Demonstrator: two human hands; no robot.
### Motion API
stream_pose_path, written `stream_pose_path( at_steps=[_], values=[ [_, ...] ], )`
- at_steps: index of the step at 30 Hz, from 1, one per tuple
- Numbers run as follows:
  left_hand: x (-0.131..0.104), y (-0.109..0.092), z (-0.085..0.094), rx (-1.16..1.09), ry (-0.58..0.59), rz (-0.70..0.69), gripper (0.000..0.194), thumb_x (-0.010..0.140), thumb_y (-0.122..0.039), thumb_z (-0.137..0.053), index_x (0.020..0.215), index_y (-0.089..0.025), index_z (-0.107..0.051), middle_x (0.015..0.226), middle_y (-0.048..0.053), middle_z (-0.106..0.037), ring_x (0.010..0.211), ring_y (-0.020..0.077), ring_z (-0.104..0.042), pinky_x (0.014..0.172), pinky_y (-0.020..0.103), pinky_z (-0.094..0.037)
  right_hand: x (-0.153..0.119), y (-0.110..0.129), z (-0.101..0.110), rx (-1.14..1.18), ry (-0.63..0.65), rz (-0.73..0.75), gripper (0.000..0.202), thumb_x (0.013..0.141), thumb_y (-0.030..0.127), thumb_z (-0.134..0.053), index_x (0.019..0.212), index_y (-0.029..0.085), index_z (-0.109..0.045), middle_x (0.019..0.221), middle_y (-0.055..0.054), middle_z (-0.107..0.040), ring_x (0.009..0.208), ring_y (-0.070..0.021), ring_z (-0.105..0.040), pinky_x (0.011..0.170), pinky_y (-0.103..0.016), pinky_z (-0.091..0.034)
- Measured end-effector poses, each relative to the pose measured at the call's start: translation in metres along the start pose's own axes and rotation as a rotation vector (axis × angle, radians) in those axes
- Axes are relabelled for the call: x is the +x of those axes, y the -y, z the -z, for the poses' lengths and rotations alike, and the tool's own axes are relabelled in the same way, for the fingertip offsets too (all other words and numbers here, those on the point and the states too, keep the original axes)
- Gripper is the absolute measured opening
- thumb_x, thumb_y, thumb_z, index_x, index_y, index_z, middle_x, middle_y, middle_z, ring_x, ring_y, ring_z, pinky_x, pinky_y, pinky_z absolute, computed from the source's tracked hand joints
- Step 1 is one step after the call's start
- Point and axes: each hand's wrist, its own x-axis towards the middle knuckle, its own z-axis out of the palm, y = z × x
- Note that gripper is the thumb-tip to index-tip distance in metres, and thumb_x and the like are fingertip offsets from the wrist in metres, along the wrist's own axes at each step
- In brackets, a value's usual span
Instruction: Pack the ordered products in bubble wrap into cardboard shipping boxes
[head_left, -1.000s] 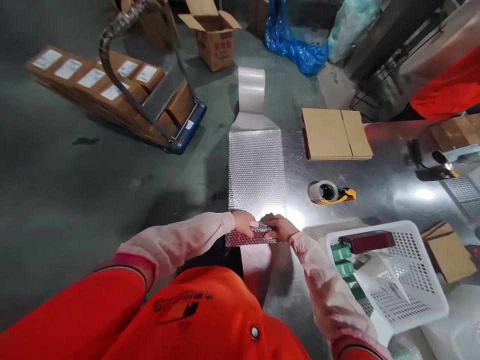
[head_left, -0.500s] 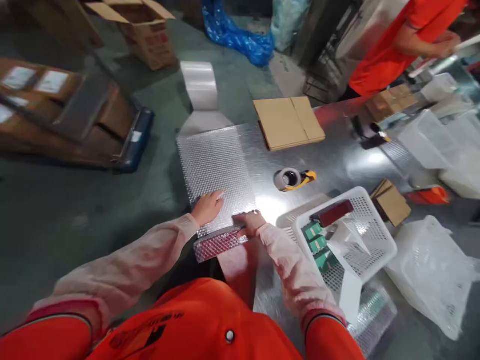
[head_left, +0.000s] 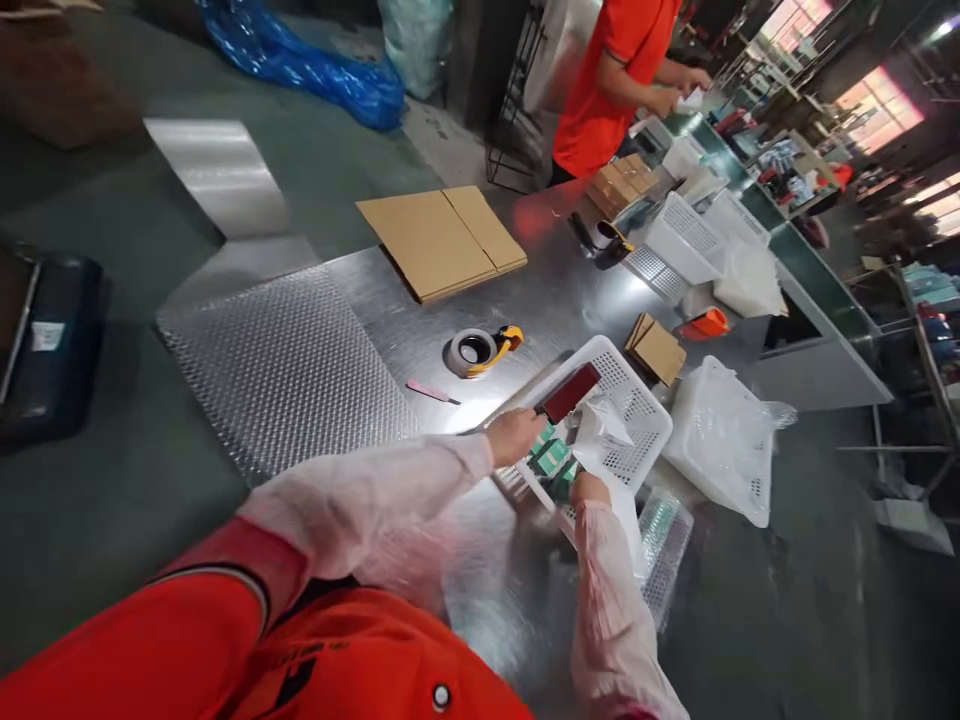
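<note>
My left hand [head_left: 516, 436] reaches over the near left rim of a white basket [head_left: 651, 440], its fingers closed at the near end of a dark red box [head_left: 571, 392]. Deeper in the basket, my right hand [head_left: 590, 488] is beside green boxes [head_left: 553, 458] and white paper [head_left: 600, 425]; its fingers are hidden. A sheet of bubble wrap [head_left: 292, 370] lies flat at the table's left end. Between wrap and basket are a pink-handled knife [head_left: 433, 392] and a tape roll [head_left: 472, 350] on a yellow dispenser.
Flat cardboard [head_left: 450, 245] lies at the table's back edge. Smaller cardboard pieces [head_left: 656, 347] and a plastic-lined bin [head_left: 724, 440] are right of the basket, with bubble-wrapped items [head_left: 664, 555] nearer me. A person in orange [head_left: 619, 80] stands behind the table.
Both hands have left the bubble wrap and moved right to the basket. The red wrapped item they touched is no longer at the wrap's near edge. The view has turned right.
</note>
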Motion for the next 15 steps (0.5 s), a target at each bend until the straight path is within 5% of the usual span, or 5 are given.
stream_pose_path(
  at_steps=[3, 9, 12, 15],
  values=[
    [0.031, -0.037, -0.016, 0.012, 0.191, 0.084, 0.030, 0.089, -0.010, -0.053, 0.118, -0.008, -0.059, 0.109, 0.019, -0.067, 0.106, 0.0285, -0.065, 0.089, 0.036, -0.051, 0.003, 0.007, -0.017, -0.023, 0.038, -0.153, 0.023, 0.086, 0.026, -0.063, 0.103, 0.011, -0.068, 0.098, -0.019, -0.072, 0.089, -0.0288, -0.073, 0.074, -0.038, -0.056],
    [0.058, -0.043, -0.036, 0.021, 0.294, 0.171, 0.049, 0.087, -0.013, -0.062, 0.134, -0.011, -0.049, 0.116, 0.015, -0.068, 0.107, 0.0269, -0.066, 0.088, 0.039, -0.053, -0.004, 0.024, -0.028, -0.017, 0.056, -0.231, 0.056, 0.084, 0.044, -0.067, 0.120, 0.003, -0.058, 0.113, -0.028, -0.065, 0.103, -0.0315, -0.070, 0.083, -0.035, -0.055],
    [0.055, -0.050, -0.023, 0.016, 0.266, 0.196, 0.058, 0.080, -0.012, -0.066, 0.134, -0.008, -0.046, 0.113, 0.019, -0.068, 0.109, 0.0317, -0.065, 0.087, 0.036, -0.052, -0.001, 0.033, -0.025, -0.022, 0.075, -0.199, 0.055, 0.079, 0.040, -0.072, 0.118, 0.004, -0.059, 0.114, -0.030, -0.063, 0.104, -0.0325, -0.069, 0.082, -0.036, -0.055],
    [0.032, -0.049, 0.014, 0.002, 0.183, 0.161, 0.066, 0.078, -0.016, -0.064, 0.140, -0.014, -0.040, 0.113, 0.016, -0.069, 0.109, 0.0307, -0.066, 0.089, 0.036, -0.051, 0.001, 0.038, -0.021, -0.022, 0.092, -0.134, 0.048, 0.081, 0.039, -0.067, 0.115, 0.005, -0.062, 0.113, -0.030, -0.063, 0.102, -0.0335, -0.070, 0.079, -0.039, -0.055]
  ],
)
